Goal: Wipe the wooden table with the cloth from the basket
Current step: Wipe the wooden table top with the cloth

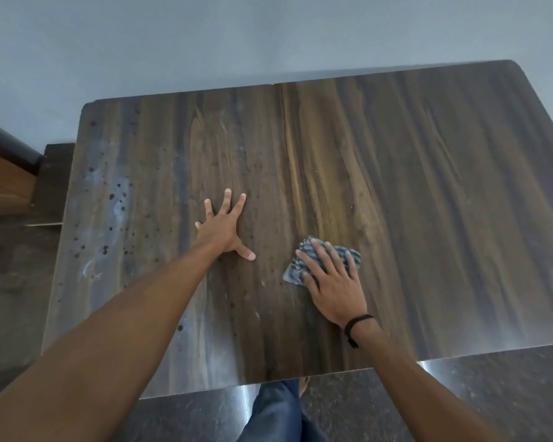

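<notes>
A pale wall (205, 43) stands behind, dark speckled floor (492, 393) below, and brown wooden furniture (4, 183) at left.

Soft, dim indoor light — no hard shadows showing.
Pale glare is streaking the table (428, 186) along its left side and near edge, wide-angle distortion is bowing its edges, and the near forearms are blurring slightly — the floor (460, 403) is glinting too.
</notes>
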Tool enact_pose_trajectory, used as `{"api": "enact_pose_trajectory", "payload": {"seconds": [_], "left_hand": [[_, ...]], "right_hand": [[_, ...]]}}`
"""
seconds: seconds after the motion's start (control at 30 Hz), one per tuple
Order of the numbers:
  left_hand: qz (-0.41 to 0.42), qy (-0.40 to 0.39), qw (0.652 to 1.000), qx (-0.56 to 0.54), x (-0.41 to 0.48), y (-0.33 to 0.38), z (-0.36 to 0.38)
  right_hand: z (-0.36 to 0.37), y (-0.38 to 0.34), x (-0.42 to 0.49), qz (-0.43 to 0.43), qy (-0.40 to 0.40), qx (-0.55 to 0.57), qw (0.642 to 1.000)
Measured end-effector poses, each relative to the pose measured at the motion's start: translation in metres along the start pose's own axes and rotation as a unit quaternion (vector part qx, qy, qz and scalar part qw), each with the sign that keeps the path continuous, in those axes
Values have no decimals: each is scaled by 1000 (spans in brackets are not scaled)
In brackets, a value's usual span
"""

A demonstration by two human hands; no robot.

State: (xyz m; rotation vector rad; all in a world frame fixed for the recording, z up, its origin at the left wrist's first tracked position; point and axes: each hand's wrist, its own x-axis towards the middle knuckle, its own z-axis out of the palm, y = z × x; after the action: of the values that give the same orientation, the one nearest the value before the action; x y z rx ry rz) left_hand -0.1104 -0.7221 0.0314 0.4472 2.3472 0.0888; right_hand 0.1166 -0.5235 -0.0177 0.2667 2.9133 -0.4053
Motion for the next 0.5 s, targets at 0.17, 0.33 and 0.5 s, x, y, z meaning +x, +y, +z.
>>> {"api": "enact_pose_trajectory", "payload": {"seconds": [0.17,0.33,0.5], "left_hand": [[-2,-3,1000,3,0,0,-1],[-5,1,1000,-13,-6,0,3],[33,25,999,6,-21,8,23]], "right_hand": [[-3,-12,14,130,26,52,990],[-3,13,-24,19,-21,24,999],[1,-8,-29,88,-10,34,995]]}}
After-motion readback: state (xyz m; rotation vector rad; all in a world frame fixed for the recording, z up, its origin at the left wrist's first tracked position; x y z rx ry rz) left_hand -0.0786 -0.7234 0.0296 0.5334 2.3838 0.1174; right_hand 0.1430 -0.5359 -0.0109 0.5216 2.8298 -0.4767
